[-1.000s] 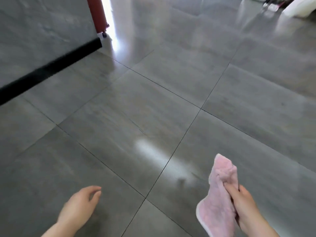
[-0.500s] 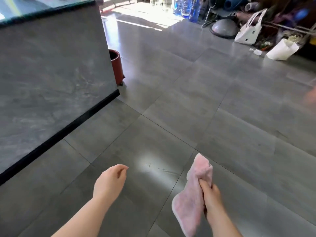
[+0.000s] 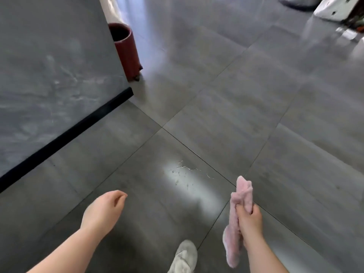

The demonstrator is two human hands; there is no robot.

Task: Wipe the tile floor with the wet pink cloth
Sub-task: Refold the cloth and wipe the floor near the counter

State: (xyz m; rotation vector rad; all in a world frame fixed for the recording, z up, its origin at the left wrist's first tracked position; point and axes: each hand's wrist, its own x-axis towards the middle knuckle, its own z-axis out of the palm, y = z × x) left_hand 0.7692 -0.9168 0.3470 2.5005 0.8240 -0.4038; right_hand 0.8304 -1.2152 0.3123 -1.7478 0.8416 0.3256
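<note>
My right hand point(image 3: 250, 219) grips a pink cloth point(image 3: 241, 194) at the lower right, held in the air above the floor. The cloth is bunched; one end sticks up past my fingers and the other hangs down below my wrist. The grey tile floor point(image 3: 226, 107) fills most of the view, glossy, with a bright patch and small white marks point(image 3: 187, 170) just ahead of my hands. My left hand point(image 3: 103, 210) hovers at the lower left, empty, fingers loosely curled and apart.
A grey stone-look panel point(image 3: 49, 75) with a black base strip point(image 3: 65, 138) stands on the left. A dark red cylindrical bin on casters point(image 3: 126, 50) stands at its far corner. White bags point(image 3: 334, 6) lie at the top right. My pale shoe point(image 3: 184, 257) shows at the bottom.
The view swung up and then back down and nearer the panel. The cloth stays in my right hand. My shoe has come into view at the bottom.
</note>
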